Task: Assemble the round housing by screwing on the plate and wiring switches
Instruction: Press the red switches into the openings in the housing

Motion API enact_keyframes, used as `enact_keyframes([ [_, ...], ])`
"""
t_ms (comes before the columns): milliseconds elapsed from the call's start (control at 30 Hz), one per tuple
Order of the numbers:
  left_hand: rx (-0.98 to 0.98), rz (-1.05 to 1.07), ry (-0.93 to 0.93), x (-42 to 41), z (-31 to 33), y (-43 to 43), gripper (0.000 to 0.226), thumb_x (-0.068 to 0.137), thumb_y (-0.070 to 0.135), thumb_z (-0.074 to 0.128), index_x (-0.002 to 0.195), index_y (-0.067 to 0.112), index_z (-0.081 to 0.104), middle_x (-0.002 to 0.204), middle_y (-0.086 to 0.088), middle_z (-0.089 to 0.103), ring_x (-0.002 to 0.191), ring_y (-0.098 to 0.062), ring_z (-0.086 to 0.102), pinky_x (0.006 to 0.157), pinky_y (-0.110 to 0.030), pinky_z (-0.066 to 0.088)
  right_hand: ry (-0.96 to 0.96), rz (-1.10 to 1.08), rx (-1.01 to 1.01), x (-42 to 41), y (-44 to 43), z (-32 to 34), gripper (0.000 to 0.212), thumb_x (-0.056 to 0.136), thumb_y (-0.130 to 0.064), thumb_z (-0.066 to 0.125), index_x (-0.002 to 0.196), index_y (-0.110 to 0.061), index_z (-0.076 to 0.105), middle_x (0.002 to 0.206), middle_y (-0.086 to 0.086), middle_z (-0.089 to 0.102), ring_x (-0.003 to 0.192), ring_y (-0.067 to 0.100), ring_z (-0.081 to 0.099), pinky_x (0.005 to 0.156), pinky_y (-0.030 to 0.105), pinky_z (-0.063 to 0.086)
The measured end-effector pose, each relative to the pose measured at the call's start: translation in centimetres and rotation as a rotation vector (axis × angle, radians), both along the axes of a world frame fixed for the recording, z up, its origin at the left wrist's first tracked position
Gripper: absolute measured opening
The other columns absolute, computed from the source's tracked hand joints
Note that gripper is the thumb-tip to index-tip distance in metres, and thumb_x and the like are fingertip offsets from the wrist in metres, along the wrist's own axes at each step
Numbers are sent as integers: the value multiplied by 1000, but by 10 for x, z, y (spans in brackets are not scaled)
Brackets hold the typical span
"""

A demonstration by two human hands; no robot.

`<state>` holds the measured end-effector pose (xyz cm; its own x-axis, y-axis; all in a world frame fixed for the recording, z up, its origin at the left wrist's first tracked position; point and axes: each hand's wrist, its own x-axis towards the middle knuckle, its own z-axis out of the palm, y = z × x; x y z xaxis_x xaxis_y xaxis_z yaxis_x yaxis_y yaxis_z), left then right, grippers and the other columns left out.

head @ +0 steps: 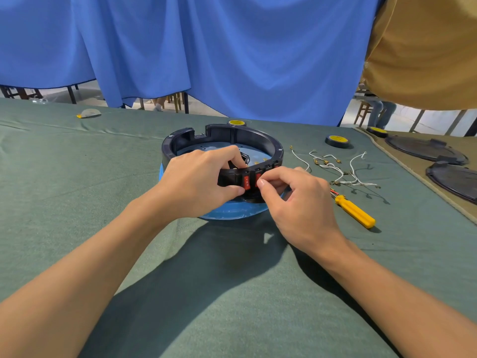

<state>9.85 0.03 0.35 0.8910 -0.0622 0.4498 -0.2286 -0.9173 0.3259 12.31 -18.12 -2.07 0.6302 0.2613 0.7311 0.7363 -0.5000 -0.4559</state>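
Here left hand (201,182) grips housing (258,140); right hand (296,200) pinches switch (257,177).

both hands (196,182) gripping round housing (258,136), red switches (247,182)

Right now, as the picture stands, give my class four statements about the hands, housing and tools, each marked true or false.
1. The left hand grips the front wall of the housing beside a red switch. True.
2. The right hand holds the screwdriver. False: the screwdriver lies on the green cloth; that hand pinches at a second switch.
3. The white wires lie loose right of the housing. True.
4. The base under the housing is red. False: it is blue.
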Motion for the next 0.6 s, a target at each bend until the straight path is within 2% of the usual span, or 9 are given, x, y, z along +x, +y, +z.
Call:
enact_keyframes([
  [67, 21, 6, -2, 0, 0, -1, 25, 83, 43, 70, 103, 40, 55, 71, 23, 56, 66, -3, 48, 65, -32, 33, -2, -1, -2, 0, 0, 0, 8, 86, -14, 68, 82, -13, 75, 70, -6, 67, 71, 17, 60, 66, 39, 51],
  [233, 53, 12, -89, -2, -4, -4, 26, 81, 46, 62, 103, 34, 57, 72, 9, 66, 72, -22, 59, 66, -33, 42, -17, -14, -4, 1, 0, -1, 8, 85, -14, 68, 81, -14, 75, 69, -9, 65, 69, 15, 59, 64, 37, 51],
  [333, -4, 26, -178, -4, -9, -9, 30, 78, 53, 50, 95, 30, 61, 67, 6, 66, 67, -21, 59, 63, -33, 38, -29, -75, 47, 9, -5, 3, 8, 84, -18, 67, 80, -17, 74, 67, -11, 64, 67, 16, 60, 65, 34, 51],
  [400, -18, 56, -198, -3, -11, -11, 26, 85, 54, 54, 91, 30, 62, 68, 6, 68, 67, -21, 59, 65, -34, 40, 1, -154, 92, 20, -15, 6, 9, 85, -18, 66, 78, -18, 73, 69, -7, 68, 69, 17, 62, 70, 35, 51],
  [467, -20, 64, -209, -1, -12, -12, 19, 90, 48, 61, 90, 29, 63, 69, 5, 69, 67, -24, 59, 66, -35, 43, 54, -249, 107, 33, -30, 8, 10, 84, -17, 65, 78, -19, 72, 70, -6, 68, 68, 15, 62, 74, 35, 50],
  [533, -18, 63, -219, 0, -11, -13, 15, 91, 44, 63, 91, 29, 63, 69, 4, 69, 66, -25, 57, 64, -34, 41, 124, -322, 70, 44, -44, 6, 10, 85, -16, 63, 82, -19, 72, 73, -5, 69, 71, 16, 63, 77, 34, 51],
  [600, 3, 71, -232, 1, -11, -15, 15, 91, 45, 61, 92, 30, 62, 67, 4, 68, 65, -26, 56, 63, -33, 37, 171, -360, -34, 52, -53, 3, 12, 86, -16, 62, 91, -18, 72, 82, -3, 70, 82, 21, 64, 83, 35, 50],
])
